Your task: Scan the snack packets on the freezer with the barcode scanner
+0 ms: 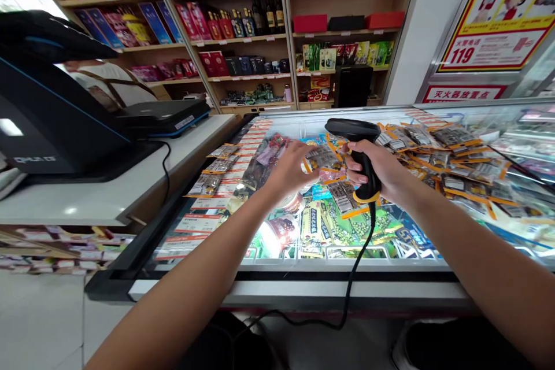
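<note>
My right hand is wrapped round the grip of a black barcode scanner, its head pointing left and its cable dropping from the handle. To the left, my left hand is curved over the glass top of a freezer, thumb and fingers apart. Between my hands lies a small clear snack packet with orange edges and a dark filling. Whether my left fingertips touch it, I cannot tell. Another such packet lies below the scanner, its printed label facing up.
Many similar packets are heaped on the glass at right; a few lie at left beside price labels. Frozen goods show through the glass. A checkout counter with a black terminal stands left. The scanner cable hangs over the freezer's front edge.
</note>
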### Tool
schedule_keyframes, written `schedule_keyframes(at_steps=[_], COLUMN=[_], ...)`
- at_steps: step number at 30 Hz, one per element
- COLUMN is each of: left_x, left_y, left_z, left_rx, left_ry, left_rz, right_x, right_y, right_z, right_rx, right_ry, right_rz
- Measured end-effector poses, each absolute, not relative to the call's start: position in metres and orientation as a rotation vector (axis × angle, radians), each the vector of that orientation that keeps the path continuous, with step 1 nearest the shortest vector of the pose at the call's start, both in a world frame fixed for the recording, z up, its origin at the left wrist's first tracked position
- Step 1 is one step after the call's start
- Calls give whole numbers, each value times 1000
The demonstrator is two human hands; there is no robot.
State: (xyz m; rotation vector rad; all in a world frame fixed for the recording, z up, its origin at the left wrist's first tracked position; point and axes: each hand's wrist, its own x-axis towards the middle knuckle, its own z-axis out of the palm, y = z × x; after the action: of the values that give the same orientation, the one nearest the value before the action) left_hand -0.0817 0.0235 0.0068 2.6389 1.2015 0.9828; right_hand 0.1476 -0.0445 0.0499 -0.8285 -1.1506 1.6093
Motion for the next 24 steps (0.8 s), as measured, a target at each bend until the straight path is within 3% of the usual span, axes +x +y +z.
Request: schedule_keyframes(at_steps=[5,13,24], left_x=[-117,-164,-155], left_y=[45,33,14], left_z=[23,63,77], left_rx=[2729,2655,2655], left_ry=[1329,1252,1191], left_rz=[1225,647,594], right_x=[147,180,210], right_y=[-47,-49,-44], right_z=[51,67,67], right_rx=[-948,-1501,-1494], right_ry=[-1299,-2154,-2205], right_rz=[1522,826,1025])
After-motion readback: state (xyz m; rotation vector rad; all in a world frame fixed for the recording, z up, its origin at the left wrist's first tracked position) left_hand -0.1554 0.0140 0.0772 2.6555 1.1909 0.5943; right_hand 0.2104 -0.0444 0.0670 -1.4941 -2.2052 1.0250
